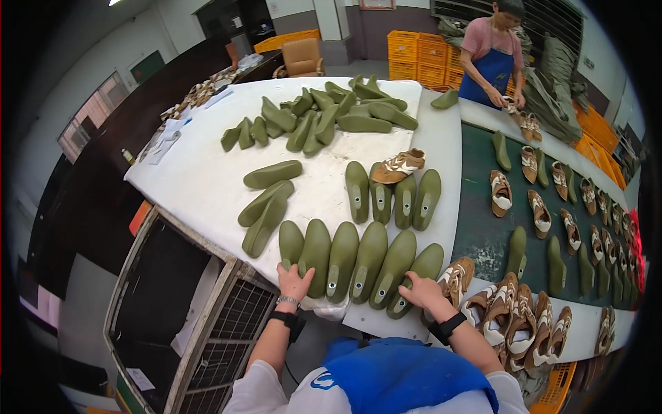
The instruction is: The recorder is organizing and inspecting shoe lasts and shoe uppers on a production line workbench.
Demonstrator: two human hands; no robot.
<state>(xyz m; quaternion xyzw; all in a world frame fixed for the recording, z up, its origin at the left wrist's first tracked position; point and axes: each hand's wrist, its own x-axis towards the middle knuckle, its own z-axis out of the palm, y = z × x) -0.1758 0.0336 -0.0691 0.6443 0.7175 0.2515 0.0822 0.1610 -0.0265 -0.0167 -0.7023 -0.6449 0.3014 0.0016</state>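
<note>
Both hands were down at the near row of olive-green shoe lasts (358, 261), six of them lying side by side at the front edge of the white surface (200, 179). The left hand (292, 281) sat against the heel ends of the two leftmost lasts, fingers bent but gripping nothing. The right hand (420, 290) rested flat on the rightmost last (416, 279), fingers spread, nothing enclosed. It looked like the squaring-up step: nudging the row into line. A next push would call for even pressure from both ends, so no last rides over its neighbour. Just right, tan-and-white shoes (514, 314) crowded close. Across the green belt (483, 228), a co-worker (491, 58) handled shoes.
</note>
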